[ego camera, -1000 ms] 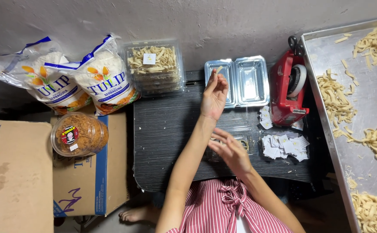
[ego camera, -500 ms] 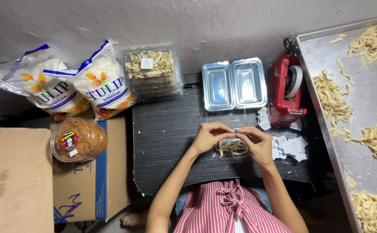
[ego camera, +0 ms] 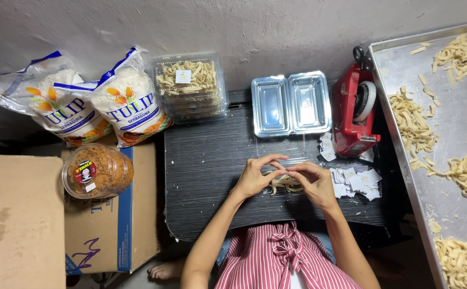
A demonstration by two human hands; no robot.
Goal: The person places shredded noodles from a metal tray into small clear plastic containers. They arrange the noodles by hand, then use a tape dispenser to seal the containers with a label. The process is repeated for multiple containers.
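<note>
While both hands meet, fingers [ego camera: 277, 167] pinch pale noodle strips [ego camera: 286, 183].

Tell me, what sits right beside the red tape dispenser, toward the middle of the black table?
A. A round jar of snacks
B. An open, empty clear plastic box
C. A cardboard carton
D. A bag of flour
B: the open, empty clear plastic box lies on the black table just next to the red tape dispenser, while the jar, bags and carton are off at the far side.
</note>
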